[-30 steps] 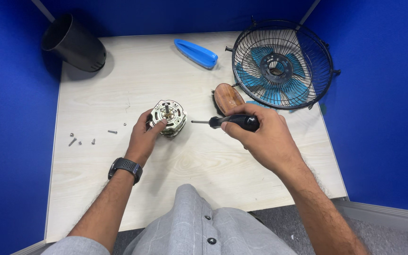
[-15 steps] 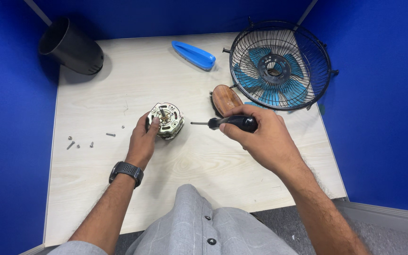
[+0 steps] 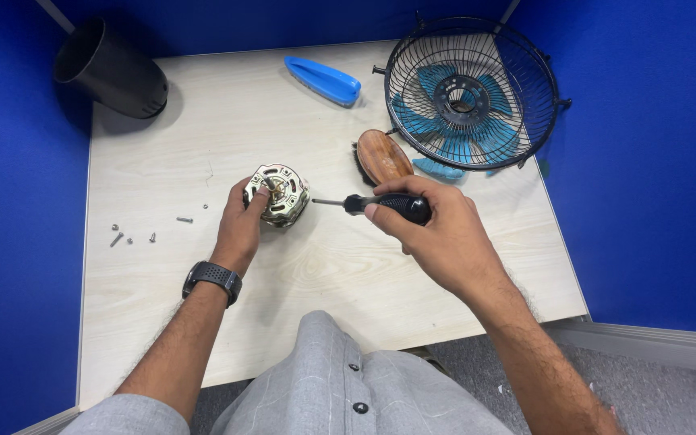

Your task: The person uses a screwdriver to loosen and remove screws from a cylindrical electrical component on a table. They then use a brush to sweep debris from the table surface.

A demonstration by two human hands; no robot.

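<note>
A small metal fan motor (image 3: 281, 193) with a brass shaft sits on the pale wooden table (image 3: 203, 121). My left hand (image 3: 241, 228), a black watch on its wrist, grips the motor from the near side, fingers on its top. My right hand (image 3: 437, 234) holds a black-handled screwdriver (image 3: 380, 204) level, its tip pointing left and just short of the motor's right side.
A wooden brush (image 3: 382, 157) lies behind the screwdriver. A black wire fan cage with blue blades (image 3: 470, 93) stands at the back right. A blue plastic piece (image 3: 323, 80) and a black cylinder (image 3: 110, 71) lie at the back. Several loose screws (image 3: 151, 234) rest at the left.
The hands hold the motor and screwdriver much as before; only the view has shifted slightly.
</note>
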